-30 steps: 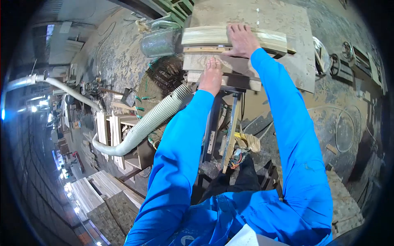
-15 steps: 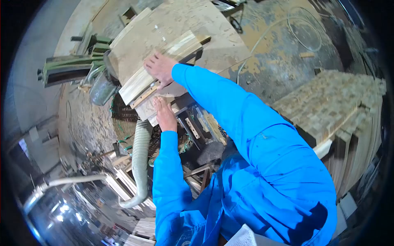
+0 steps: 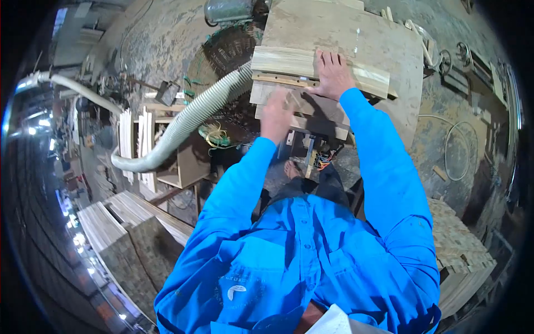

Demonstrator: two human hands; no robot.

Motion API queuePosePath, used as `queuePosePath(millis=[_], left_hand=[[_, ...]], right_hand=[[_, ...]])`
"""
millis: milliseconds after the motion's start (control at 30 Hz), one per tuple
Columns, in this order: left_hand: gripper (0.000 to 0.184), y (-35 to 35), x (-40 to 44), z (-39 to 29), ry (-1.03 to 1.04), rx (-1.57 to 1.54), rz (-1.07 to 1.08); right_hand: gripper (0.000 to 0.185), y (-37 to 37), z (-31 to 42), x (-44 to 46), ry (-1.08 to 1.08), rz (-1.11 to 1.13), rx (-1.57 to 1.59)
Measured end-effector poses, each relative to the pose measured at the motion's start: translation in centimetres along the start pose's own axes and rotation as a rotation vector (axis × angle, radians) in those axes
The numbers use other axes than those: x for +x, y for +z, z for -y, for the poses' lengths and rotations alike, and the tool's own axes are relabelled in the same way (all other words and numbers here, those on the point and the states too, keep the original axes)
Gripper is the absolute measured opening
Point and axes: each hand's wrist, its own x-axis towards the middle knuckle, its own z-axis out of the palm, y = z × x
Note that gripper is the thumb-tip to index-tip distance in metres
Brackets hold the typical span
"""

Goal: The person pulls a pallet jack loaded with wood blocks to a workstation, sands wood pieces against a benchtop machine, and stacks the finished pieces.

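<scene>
A pale wooden board (image 3: 283, 59) lies across the worktable (image 3: 384, 47). My right hand (image 3: 334, 77) rests on it with fingers spread and the thumb toward me. Along the board's near side runs a narrow wooden strip with dark holes (image 3: 278, 79). My left hand (image 3: 276, 118) is over the near left part of the table, just below that strip. Its fingers are smeared by motion, so I cannot make out whether anything is in them.
A ribbed hose (image 3: 192, 122) curves from the table's left side, beside a woven basket (image 3: 222, 53). Stacked timber (image 3: 100, 225) stands at lower left, and more blocks (image 3: 453, 236) at right. A bare foot (image 3: 292, 169) shows beneath the table.
The view has swung round, so the table now sits upper right and my torso faces up the frame. My left hand has blurred with motion; my right remains on the board.
</scene>
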Motion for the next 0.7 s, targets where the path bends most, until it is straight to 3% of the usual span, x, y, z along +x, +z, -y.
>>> queuePosePath(millis=[67, 133, 267, 333, 367, 400, 467, 533, 600, 633, 700], left_hand=[[0.054, -2.1, 0.7, 2.2, 0.018, -0.105, -0.300], [0.061, -4.2, 2.9, 5.0, -0.128, -0.177, -0.367], [0.072, -4.5, 7.1, 9.6, -0.255, -0.229, -0.251], [0.068, -3.9, 8.5, 10.3, -0.204, -0.477, -0.126], [0.067, -4.1, 8.6, 10.8, -0.252, -0.606, 0.047], [0.067, -4.9, 8.3, 10.1, -0.251, -0.605, 0.052], [0.065, -5.5, 8.0, 9.0, -0.226, -0.319, 0.073], [0.070, -2.5, 7.9, 13.7, -0.258, -0.135, 0.008], [0.075, -1.6, 7.4, 15.1, -0.348, -0.312, -0.008], [0.069, -2.5, 7.2, 14.1, -0.254, -0.249, 0.035], [0.057, -3.7, 6.5, 10.8, -0.201, -0.317, 0.100]], right_hand=[[0.121, -0.5, 0.9, -0.7, 0.018, 0.040, 0.033], [0.120, -0.3, 1.5, -1.3, 0.010, 0.036, 0.017], [0.122, -0.4, 2.5, -2.2, 0.000, 0.031, -0.008], [0.122, -0.2, 2.7, -2.8, -0.001, 0.018, -0.002], [0.123, -0.1, 2.9, -3.0, 0.001, -0.004, 0.010], [0.123, -0.2, 3.0, -3.0, 0.006, -0.003, 0.010], [0.122, -0.7, 3.2, -3.7, 0.034, 0.033, 0.086], [0.118, 0.3, 2.8, -5.3, 0.048, -0.112, 0.049], [0.106, -1.2, 2.2, -8.3, 0.131, -0.183, 0.197], [0.106, -1.5, 1.2, -10.6, 0.215, -0.171, 0.161], [0.095, -1.7, 0.6, -14.5, 0.357, -0.460, 0.314]])
